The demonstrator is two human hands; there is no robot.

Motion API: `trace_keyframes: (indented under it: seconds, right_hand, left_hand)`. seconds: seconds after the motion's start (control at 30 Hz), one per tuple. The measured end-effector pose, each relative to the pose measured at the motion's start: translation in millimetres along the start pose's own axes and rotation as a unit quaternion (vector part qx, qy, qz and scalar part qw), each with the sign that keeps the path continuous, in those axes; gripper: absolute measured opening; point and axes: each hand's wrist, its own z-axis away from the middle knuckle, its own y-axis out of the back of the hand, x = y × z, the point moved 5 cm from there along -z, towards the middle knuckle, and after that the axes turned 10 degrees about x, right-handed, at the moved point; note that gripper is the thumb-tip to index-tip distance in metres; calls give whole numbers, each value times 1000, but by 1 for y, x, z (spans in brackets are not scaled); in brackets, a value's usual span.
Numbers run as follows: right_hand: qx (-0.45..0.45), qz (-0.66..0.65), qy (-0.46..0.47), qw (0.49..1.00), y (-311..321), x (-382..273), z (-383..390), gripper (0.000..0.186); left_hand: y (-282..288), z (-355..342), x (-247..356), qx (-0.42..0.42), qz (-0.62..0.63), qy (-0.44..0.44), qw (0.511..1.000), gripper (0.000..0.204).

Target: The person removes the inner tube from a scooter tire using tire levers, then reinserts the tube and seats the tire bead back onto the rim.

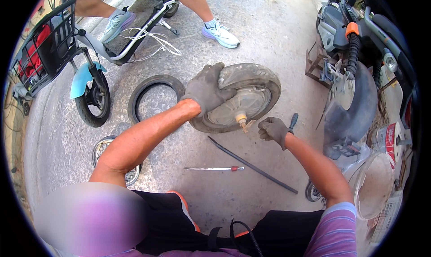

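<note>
My gloved left hand [208,88] grips the tyre of a dusty wheel [256,102], which is tilted up off the concrete. A brass-coloured fitting [242,121] sticks out of its hub. My gloved right hand [272,130] is closed just right of that fitting; I cannot make out what it holds, if anything. A dark tool handle [294,120] shows behind it. A loose tyre [134,102] lies to the left, a long black bar [251,165] and a red-tipped metal rod [206,169] below.
Another person's legs [200,10] straddle a scooter [96,41] with a basket at the upper left. A two-wheeler [350,113] stands on the right, near buckets [372,185]. A bare rim [105,142] is partly hidden behind my left arm.
</note>
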Motion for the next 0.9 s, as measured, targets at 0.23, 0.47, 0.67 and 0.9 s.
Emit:
trace_keyframes:
  seconds: [0.23,0.47,0.67,0.9]
  right_hand:
    - [7,344,46,938,-9,71,-7,43]
    - [27,377,102,920,6,49,5,51]
    - [153,1,216,964,49,-72,13,35]
    - [129,-84,257,954,20,-92,17,36]
  left_hand:
    - [3,0,2,-1,-2,-11,1000,90]
    - [7,3,8,-16,7,7,1000,90]
    - [0,0,-5,16,-13,-12,1000,91]
    - [0,3,0,16,-6,-26,1000,91]
